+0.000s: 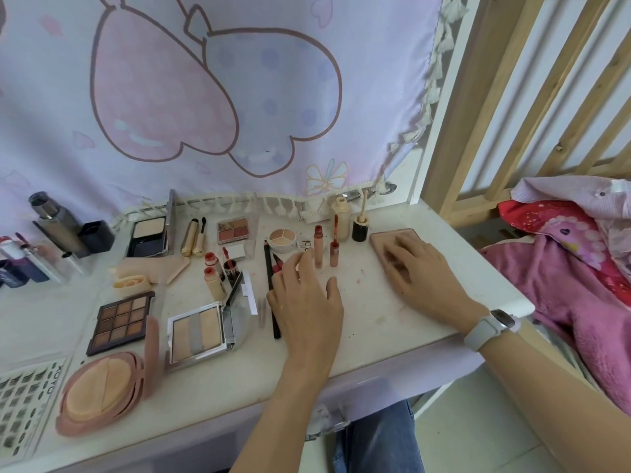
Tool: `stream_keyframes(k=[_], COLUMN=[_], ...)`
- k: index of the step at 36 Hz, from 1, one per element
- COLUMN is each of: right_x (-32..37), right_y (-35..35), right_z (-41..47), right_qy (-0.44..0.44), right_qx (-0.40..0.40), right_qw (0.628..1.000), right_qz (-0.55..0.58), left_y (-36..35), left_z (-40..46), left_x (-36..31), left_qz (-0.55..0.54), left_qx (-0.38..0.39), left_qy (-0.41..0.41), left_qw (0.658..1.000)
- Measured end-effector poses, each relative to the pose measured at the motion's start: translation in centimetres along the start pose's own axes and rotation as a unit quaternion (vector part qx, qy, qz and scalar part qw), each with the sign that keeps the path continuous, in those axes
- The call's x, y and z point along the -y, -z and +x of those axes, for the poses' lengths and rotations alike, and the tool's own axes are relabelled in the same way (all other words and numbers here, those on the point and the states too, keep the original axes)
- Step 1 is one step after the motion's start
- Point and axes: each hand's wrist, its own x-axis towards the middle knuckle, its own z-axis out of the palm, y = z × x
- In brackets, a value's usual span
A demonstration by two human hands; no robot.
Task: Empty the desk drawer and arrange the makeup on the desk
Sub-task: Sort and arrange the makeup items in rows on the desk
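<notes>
Makeup lies spread over the white desk (375, 322). My left hand (305, 302) rests flat near the middle, fingers apart, its fingertips touching a small red lip item (278, 266) beside a long black pencil (275, 312). Two pink lip gloss tubes (318, 249) stand just beyond its index finger. My right hand (421, 273), with a watch on the wrist, lies palm down with spread fingers on a closed pink palette (379, 237). To the left sit a nine-pan eyeshadow palette (119, 320), an open contour compact (196, 332) and a round pink powder compact (102, 392).
At the back stand a round concealer pot (281, 237), a four-pan blush palette (234, 230), gold tubes (190, 238), a mirrored powder compact (148, 237) and a foundation bottle (341, 213). A lash sheet (24, 401) lies front left. Pink bedding (566, 268) borders the desk's right edge.
</notes>
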Motion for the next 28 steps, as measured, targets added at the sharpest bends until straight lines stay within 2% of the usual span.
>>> stream_keyframes(k=[4,8,12,15,19,22,24,26,28], right_x=[-0.4,-0.5,-0.6,-0.7,-0.8,-0.3,0.0,0.4,0.7], right_y=[0.3,1.4,1.9,2.2,3.1,3.2,3.4,3.7,4.0], right_z=[-0.9,-1.8,-3.1,-3.4,-2.9,-3.1,-3.4,-3.6,-3.8], right_qy=[0.011,0.021,0.051,0.027,0.005,-0.026,-0.058,-0.091,-0.11], right_qx=[0.009,0.0,0.059,0.129,0.138,0.125,0.102,0.083,0.077], right_qw=[0.999,0.999,0.997,0.989,0.989,0.989,0.979,0.954,0.932], right_qz=[-0.035,-0.04,0.002,0.069,0.049,0.075,0.17,0.272,0.337], left_y=[0.1,0.1,-0.2,-0.2,-0.2,-0.2,0.0,0.4,1.0], left_z=[-0.9,-1.9,-3.0,-3.4,-3.5,-3.5,-3.4,-3.2,-2.7], left_x=[-0.1,-0.1,0.1,0.2,0.5,0.7,0.6,0.3,-0.3], left_qz=[-0.012,-0.044,-0.033,-0.004,0.025,0.001,-0.062,-0.185,-0.327], left_qx=[0.005,0.042,0.104,0.118,0.131,0.135,0.141,0.148,0.166], left_qy=[-0.007,-0.056,-0.135,-0.199,-0.238,-0.223,-0.189,-0.128,-0.041], left_qw=[1.0,0.997,0.985,0.973,0.962,0.965,0.97,0.963,0.93])
